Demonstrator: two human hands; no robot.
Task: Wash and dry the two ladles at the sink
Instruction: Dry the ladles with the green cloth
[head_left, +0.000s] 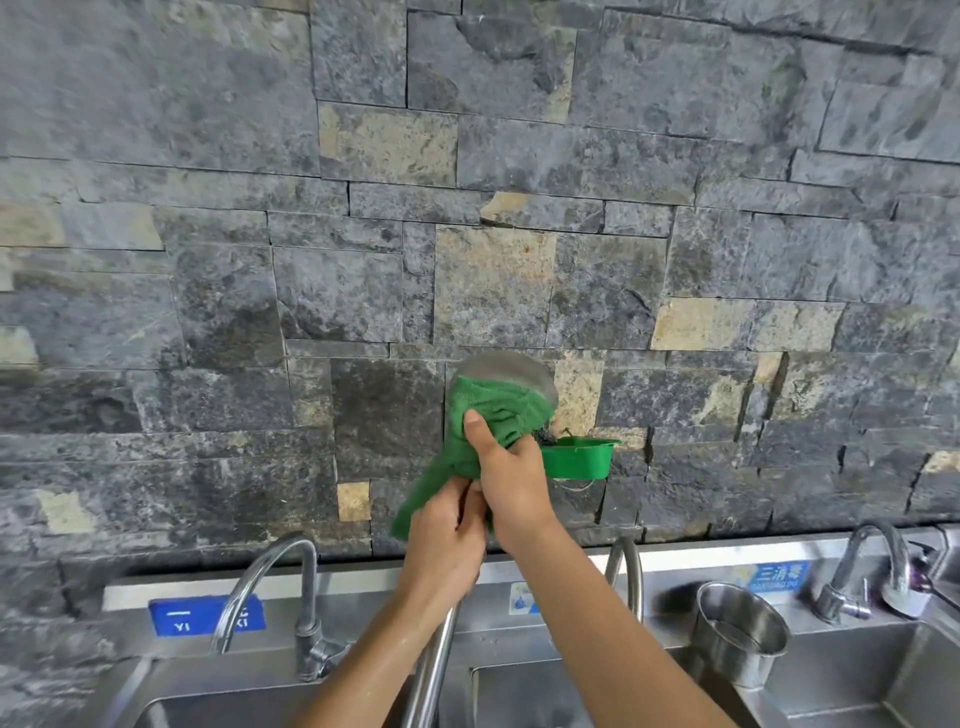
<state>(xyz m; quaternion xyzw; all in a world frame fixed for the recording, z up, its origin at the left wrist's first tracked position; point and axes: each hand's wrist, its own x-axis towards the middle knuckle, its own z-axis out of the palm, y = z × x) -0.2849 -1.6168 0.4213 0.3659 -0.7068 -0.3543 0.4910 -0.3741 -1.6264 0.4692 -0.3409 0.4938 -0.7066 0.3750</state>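
One ladle (514, 371) is in view, held upright above the sink (841, 660) and in front of the stone wall (363, 218), bowl uppermost. Its steel shaft runs down to the bottom edge of the frame.

The left hand (447, 540) is closed round the shaft, fingers curled tight. The right hand (511, 467) sits just above it and touches it, gripping a green cloth (488, 405) against the neck of the ladle, with the thumb pressed flat on the cloth. The cloth covers the lower part of the bowl and leaves only the grey upper rim exposed. A loose end hangs at left.

A green plastic holder (576, 457) is fixed to the wall just right of the hands. Three taps stand along the sink's back edge. A steel canister (737, 629) is near the middle tap (628, 577).
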